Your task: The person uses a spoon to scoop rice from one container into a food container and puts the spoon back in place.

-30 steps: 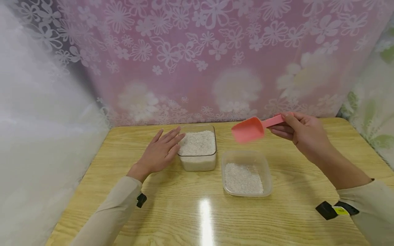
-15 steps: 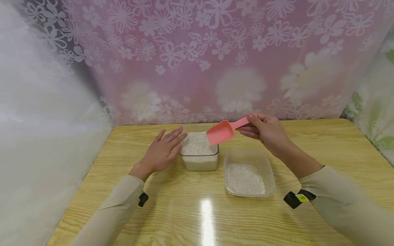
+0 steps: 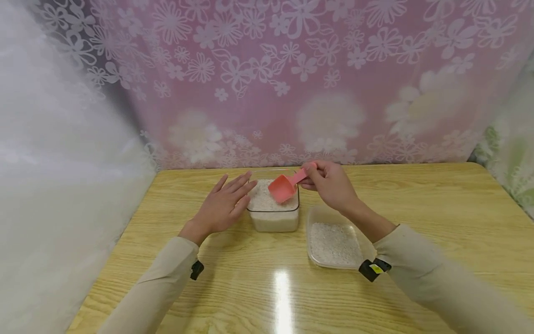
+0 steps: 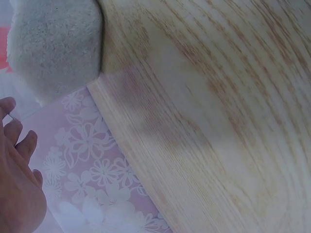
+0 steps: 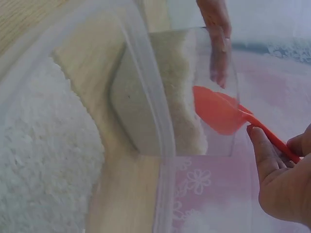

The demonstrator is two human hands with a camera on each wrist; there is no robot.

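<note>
Swinging the pink scoop [image 3: 282,189] leftward since a second ago, from behind the plastic tub [image 3: 327,215] into the clear box [image 3: 273,222], holding its bowl down at the rice [image 3: 261,199]. Pinching the handle between thumb and curled fingers of the right hand [image 3: 333,185], while resting the left hand [image 3: 221,204], with fingers nearly straight and spread, at the box's left rim, gripping nothing. Reaching over part of the tub, just beside the box on the wooden table [image 3: 233,278].

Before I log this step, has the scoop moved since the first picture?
Yes, the scoop went left, from right of the fuller box to within its rim.
</note>
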